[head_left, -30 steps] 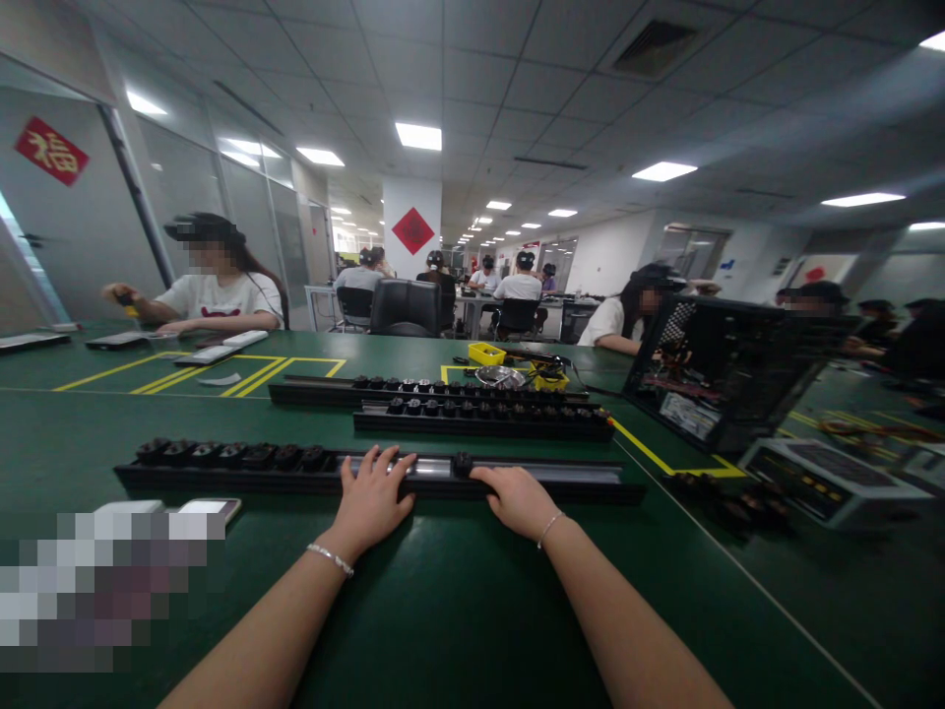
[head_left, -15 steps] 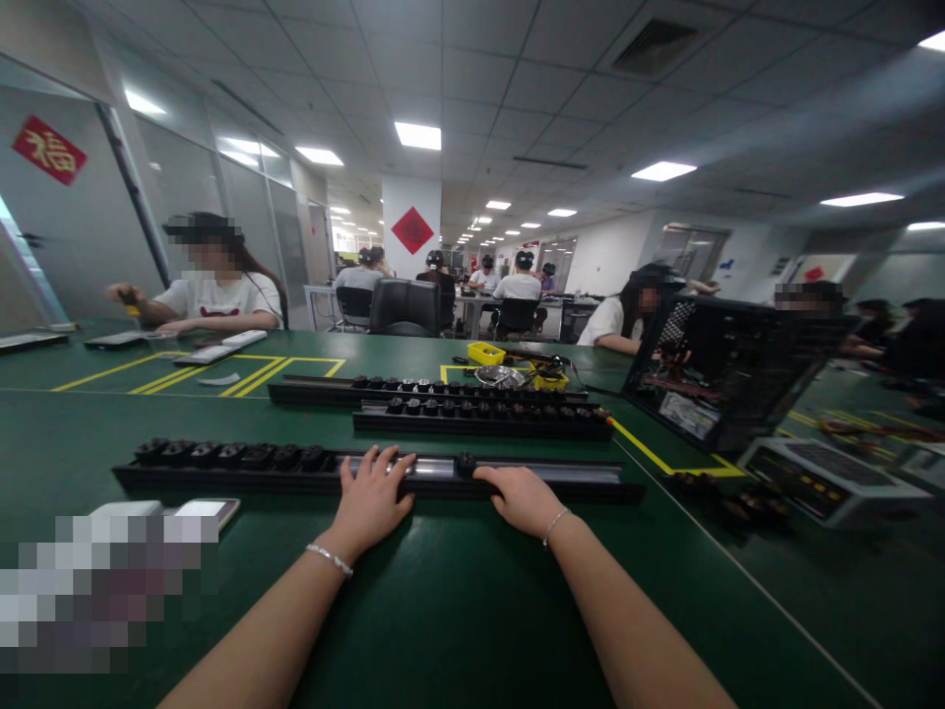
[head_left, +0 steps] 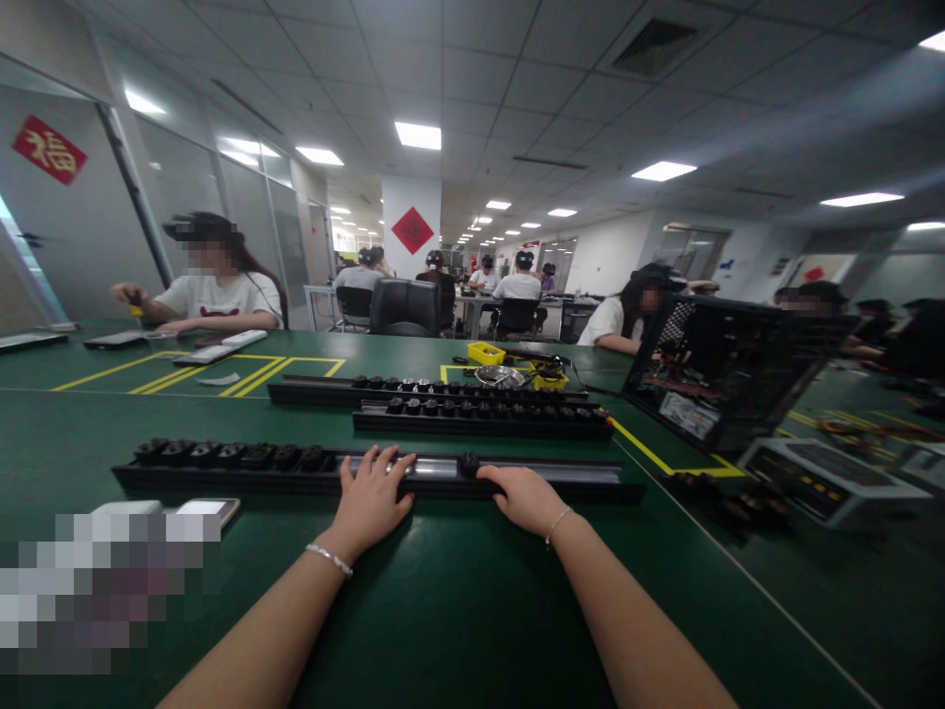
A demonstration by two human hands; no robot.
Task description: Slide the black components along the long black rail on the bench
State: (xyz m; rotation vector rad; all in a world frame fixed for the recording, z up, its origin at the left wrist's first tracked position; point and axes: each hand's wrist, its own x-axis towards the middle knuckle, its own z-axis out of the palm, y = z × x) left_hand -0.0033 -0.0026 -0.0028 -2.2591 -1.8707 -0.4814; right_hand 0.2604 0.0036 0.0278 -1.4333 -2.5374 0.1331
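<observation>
A long black power strip rail point(head_left: 591, 476) lies across the green table in front of me, with several black socket modules point(head_left: 228, 454) seated along its left part. My left hand point(head_left: 369, 497) rests on the rail with fingers spread over its bare metal channel. Just right of it, my right hand point(head_left: 526, 495) grips the rail's near edge, its thumb next to a single black module point(head_left: 468, 461). Both wrists wear thin bracelets.
Two more filled black rails point(head_left: 479, 417) lie farther back. A yellow parts box point(head_left: 486, 353) and metal dish sit behind them. An open computer case point(head_left: 720, 369) stands at right. A phone point(head_left: 211, 508) lies at left. Other people sit at tables beyond.
Both hands hold nearly the same places on the rail; my right hand has crept slightly to the right. The person at the far left shifted a hand a little.
</observation>
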